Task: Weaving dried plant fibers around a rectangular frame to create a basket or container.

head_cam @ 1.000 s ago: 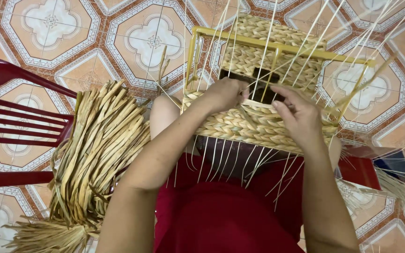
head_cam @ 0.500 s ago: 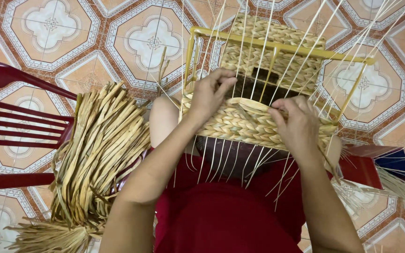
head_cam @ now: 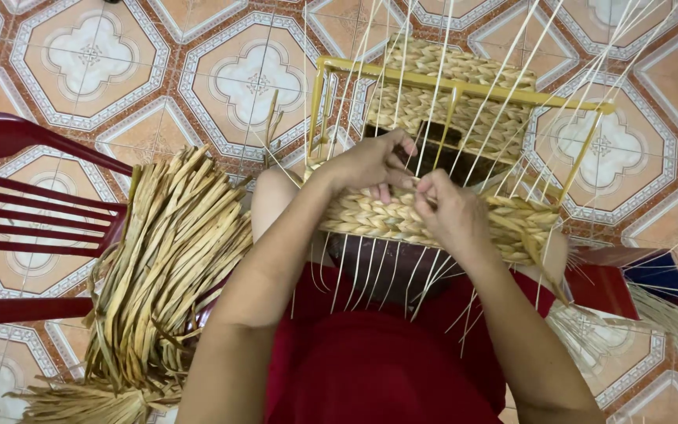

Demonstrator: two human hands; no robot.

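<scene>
A half-woven straw basket on a yellow metal frame rests on my knees, with thin pale spokes sticking up and hanging down. My left hand lies on the near woven wall, fingers curled over its top edge. My right hand is close beside it, fingers pinched on a straw strand at the same edge. The two hands almost touch. The strand itself is mostly hidden by my fingers.
A thick bundle of dried straw strips lies at my left on a dark red plastic chair. Patterned floor tiles surround everything. At my right are a red and blue object and more loose fibres.
Both hands have moved toward each other along the near top edge of the basket; the right hand has shifted left and now pinches a strand next to the left hand.
</scene>
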